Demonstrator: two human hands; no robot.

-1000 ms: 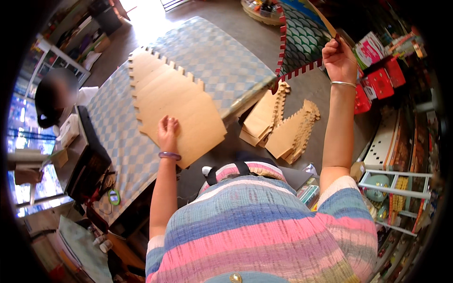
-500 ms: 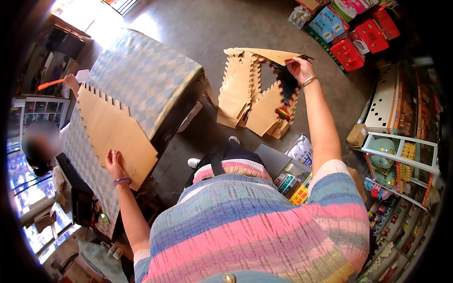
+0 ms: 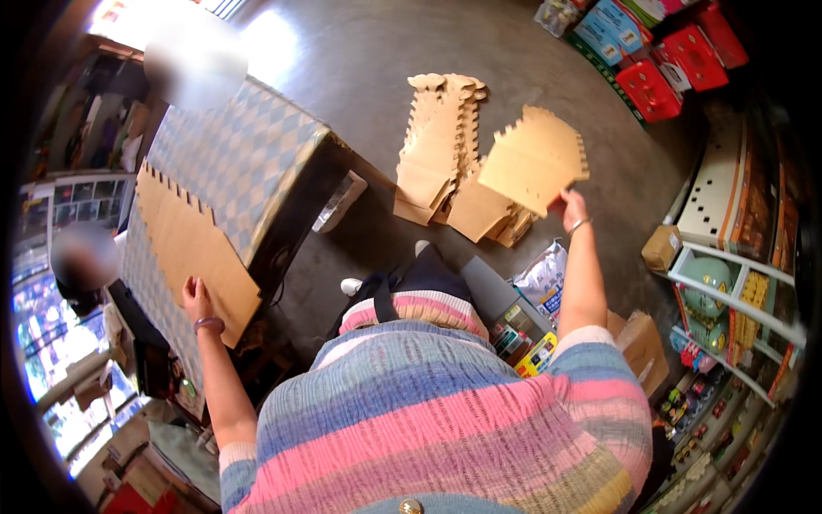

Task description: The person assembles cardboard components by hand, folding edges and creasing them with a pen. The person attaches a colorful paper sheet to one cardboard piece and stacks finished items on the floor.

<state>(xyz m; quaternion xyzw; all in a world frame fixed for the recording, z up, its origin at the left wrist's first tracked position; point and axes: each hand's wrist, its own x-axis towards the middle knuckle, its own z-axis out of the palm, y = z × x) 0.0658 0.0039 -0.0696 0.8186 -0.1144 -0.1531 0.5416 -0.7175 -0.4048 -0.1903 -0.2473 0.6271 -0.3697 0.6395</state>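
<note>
On the table lies a pale wooden panel with a row of square teeth along one long edge. My left hand is closed at its near left edge, fingers together. My right hand, held out to the right, grips the lower right corner of another notched panel, its pale face showing. That panel hangs above the floor, partly over a stack of similar panels. Left of that stack lies a second, longer stack of toothed panels.
A checked cloth covers the table. Beside my legs are a grey box of small packages and a white printed bag. Red cartons stand far right, a white shelf rack nearer. A blurred person is beyond the table.
My right hand has lowered and turned the panel from edge-on, with a dark, red-patterned side showing, to its pale face, clear of the left stack. The left hand stays at the table panel.
</note>
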